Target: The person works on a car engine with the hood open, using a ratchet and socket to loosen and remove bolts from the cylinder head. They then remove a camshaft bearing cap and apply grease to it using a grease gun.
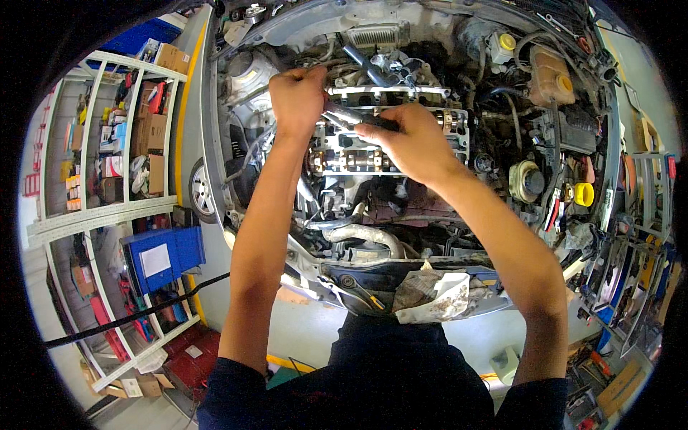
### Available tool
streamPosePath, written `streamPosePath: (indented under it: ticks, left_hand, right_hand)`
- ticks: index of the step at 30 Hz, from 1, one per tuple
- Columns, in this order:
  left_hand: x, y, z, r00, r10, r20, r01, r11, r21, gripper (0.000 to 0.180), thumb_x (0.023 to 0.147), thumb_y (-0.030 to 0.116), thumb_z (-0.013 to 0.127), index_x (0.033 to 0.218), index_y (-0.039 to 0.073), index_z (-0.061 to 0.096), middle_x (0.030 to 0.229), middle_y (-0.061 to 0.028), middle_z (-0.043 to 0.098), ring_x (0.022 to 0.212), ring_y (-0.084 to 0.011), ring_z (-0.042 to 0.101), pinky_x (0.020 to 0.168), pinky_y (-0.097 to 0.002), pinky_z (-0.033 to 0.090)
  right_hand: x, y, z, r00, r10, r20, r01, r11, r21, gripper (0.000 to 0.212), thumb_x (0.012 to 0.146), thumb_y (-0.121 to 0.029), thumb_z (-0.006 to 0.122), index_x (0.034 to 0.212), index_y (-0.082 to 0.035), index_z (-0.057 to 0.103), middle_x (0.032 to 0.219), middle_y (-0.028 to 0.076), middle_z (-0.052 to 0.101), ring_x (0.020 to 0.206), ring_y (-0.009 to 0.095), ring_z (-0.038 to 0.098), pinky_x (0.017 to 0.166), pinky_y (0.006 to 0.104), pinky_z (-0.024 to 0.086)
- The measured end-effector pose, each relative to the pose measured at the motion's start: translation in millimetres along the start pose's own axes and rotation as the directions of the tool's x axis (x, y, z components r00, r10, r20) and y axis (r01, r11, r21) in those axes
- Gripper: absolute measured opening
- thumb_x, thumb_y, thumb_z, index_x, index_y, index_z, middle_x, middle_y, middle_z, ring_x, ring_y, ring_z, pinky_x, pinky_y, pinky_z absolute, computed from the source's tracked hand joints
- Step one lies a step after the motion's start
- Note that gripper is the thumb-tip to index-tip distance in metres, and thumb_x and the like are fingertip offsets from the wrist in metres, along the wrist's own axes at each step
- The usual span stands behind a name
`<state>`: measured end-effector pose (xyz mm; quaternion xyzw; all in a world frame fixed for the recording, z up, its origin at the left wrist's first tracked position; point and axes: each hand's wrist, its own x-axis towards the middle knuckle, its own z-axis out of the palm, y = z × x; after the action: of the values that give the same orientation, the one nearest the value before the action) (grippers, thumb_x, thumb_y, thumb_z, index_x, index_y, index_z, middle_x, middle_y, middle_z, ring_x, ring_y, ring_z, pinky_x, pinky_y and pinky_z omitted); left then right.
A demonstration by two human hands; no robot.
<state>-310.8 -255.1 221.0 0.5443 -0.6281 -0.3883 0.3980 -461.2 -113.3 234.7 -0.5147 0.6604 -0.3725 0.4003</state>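
Note:
My right hand (419, 140) is closed round the dark handle of a ratchet wrench (347, 113), which lies slanted over the open engine. The wrench's other end reaches toward my left hand (297, 100), a closed fist at the engine's left end; what its fingers grip is hidden. Beneath both hands is the exposed cylinder head (390, 172), its camshaft (358, 160) showing shiny lobes in a pale metal frame. A second shaft is partly covered by my right hand. Just beyond stands a dark hose (365, 66).
A pale curved hose (369, 236) runs along the near side. Pliers (351, 288) and a stained cloth or paper (433, 297) lie on the front edge. At right are a coolant tank (552, 79) and a yellow cap (584, 194). Shelves (107, 211) with boxes stand left.

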Motion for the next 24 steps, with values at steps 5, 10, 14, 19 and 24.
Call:
streamPosePath:
  ticks: [5,10,14,19,24]
  left_hand:
    - [1.2,4.1,-2.2,0.997,-0.004,0.082,0.001,1.000,0.029,0.033,0.083,0.019,0.069,0.058,-0.001,0.064,0.054,-0.0062,0.061,0.049,-0.0135,0.053,0.049,-0.0321,0.042]
    - [8.0,-3.2,-3.1,0.991,0.000,0.132,-0.004,0.999,0.033,0.033,0.084,0.019,0.069,0.059,-0.001,0.065,0.055,-0.0051,0.061,0.051,-0.0137,0.054,0.053,-0.0314,0.042]
    - [4.2,-21.5,-9.6,0.985,0.068,0.159,-0.007,0.934,-0.357,0.031,0.085,0.026,0.073,0.070,-0.001,0.068,0.065,-0.0055,0.064,0.064,-0.0134,0.057,0.065,-0.0285,0.045]
    - [-13.3,-42.1,10.0,0.989,-0.105,-0.105,0.041,0.876,-0.481,0.035,0.093,0.035,0.068,0.084,0.001,0.068,0.080,-0.0053,0.064,0.078,-0.0138,0.057,0.070,-0.0286,0.045]
    - [7.0,-39.4,0.6,0.986,0.156,-0.057,-0.166,0.943,-0.287,0.028,0.095,0.030,0.064,0.090,0.002,0.067,0.086,-0.0054,0.064,0.079,-0.0157,0.058,0.067,-0.0308,0.047]
  right_hand:
    - [-12.3,1.7,17.9,0.996,0.072,-0.051,-0.070,0.997,0.033,0.050,0.089,-0.046,0.072,0.073,0.001,0.070,0.066,0.023,0.063,0.066,0.041,0.064,0.065,0.0489,0.046]
    - [-17.4,-0.9,24.4,0.994,0.098,-0.041,-0.095,0.993,0.077,0.048,0.091,-0.044,0.072,0.075,0.001,0.070,0.060,0.016,0.059,0.059,0.032,0.056,0.060,0.0438,0.042]
    - [-4.4,5.1,7.9,0.999,-0.033,0.013,0.033,0.998,-0.048,0.042,0.093,-0.040,0.072,0.079,0.000,0.072,0.059,0.010,0.059,0.055,0.021,0.055,0.056,0.0392,0.042]
    - [11.4,2.7,-10.0,0.997,-0.082,0.015,0.083,0.994,-0.068,0.045,0.089,-0.043,0.072,0.077,0.000,0.072,0.061,0.020,0.062,0.060,0.036,0.063,0.062,0.0462,0.047]
    - [15.4,-7.0,-20.5,0.980,-0.195,-0.040,0.189,0.976,-0.108,0.044,0.087,-0.043,0.074,0.082,0.001,0.073,0.065,0.020,0.064,0.063,0.036,0.064,0.063,0.0450,0.048]
